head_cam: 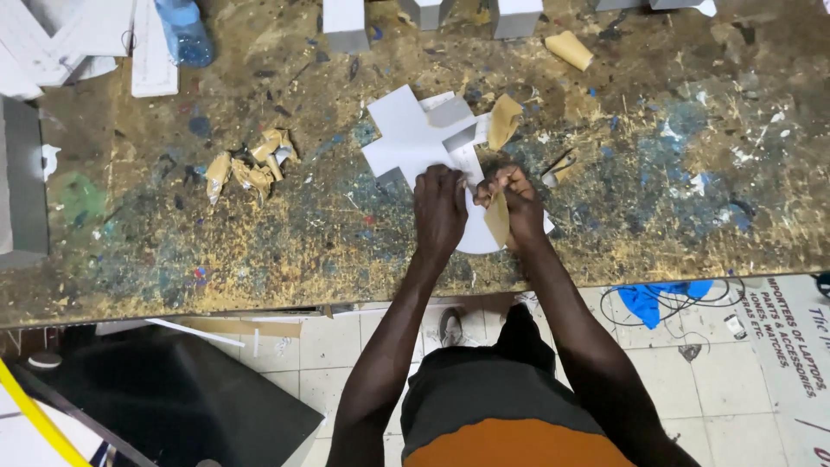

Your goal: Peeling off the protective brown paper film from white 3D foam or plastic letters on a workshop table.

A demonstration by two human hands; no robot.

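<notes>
My left hand (438, 210) presses down on a white cut-out card piece (413, 137) with a cross-like shape, lying on the paint-stained workbench (259, 233). A rounded white part (475, 238) of the card shows under and between my hands. My right hand (516, 201) pinches a strip of tan tape backing (497, 220) at the card's edge. Another curl of tan paper (504, 119) sticks up from the card just beyond my right hand.
A heap of crumpled tan paper scraps (246, 164) lies to the left. White blocks (344, 24) and a blue bottle (183, 33) stand at the far edge, with white strips (86, 39) at top left. A blue cloth and cable (666, 297) lie on the tiled floor.
</notes>
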